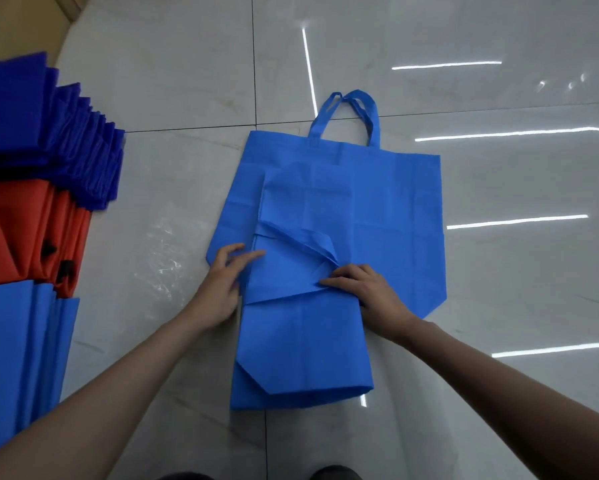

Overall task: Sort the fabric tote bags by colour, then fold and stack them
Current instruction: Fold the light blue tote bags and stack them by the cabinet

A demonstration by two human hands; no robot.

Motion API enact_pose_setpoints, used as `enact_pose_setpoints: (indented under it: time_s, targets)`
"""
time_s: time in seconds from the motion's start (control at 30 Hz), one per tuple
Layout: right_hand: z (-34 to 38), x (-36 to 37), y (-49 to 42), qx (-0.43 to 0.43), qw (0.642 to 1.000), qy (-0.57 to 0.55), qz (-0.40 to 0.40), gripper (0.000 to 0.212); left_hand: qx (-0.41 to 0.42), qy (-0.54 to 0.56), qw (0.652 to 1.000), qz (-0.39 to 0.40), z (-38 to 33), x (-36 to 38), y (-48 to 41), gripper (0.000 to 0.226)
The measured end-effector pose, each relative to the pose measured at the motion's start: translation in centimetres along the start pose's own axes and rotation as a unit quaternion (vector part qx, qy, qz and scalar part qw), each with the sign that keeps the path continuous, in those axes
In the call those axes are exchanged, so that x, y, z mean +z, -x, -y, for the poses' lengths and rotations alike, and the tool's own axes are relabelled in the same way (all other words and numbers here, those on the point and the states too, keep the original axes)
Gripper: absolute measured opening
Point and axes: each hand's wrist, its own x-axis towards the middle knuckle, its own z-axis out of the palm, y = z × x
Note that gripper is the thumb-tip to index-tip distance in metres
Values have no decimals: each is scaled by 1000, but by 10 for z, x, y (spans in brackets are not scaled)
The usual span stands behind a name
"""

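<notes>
Lying under left hand (222, 285) and right hand (367, 289) fingers: folded bag (305, 341).

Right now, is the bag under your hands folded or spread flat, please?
Folded: the top bag is a narrow strip, handles tucked in, over a spread bag.

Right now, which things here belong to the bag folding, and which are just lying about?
In the job: flat light blue fabric tote bag; half-folded light blue bag on it; dark blue folded stack; orange folded stack; light blue folded stack; left hand; right hand.
Lying about: crinkled clear plastic film.
</notes>
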Motion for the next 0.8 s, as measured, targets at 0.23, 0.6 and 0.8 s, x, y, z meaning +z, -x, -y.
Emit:
enact_pose_setpoints:
  time_s: [0.23,0.6,0.8]
  targets:
    - [17,-15,-13,108,954,-255,-111,20,-77,156,983,-64,-20,4,-16,25]
    - [13,-6,-69,342,833,-337,-274,28,-207,169,947,-178,-48,23,-55,50]
    - [25,-13,-78,410,851,-174,-278,57,-224,125,950,-178,-52,27,-62,48]
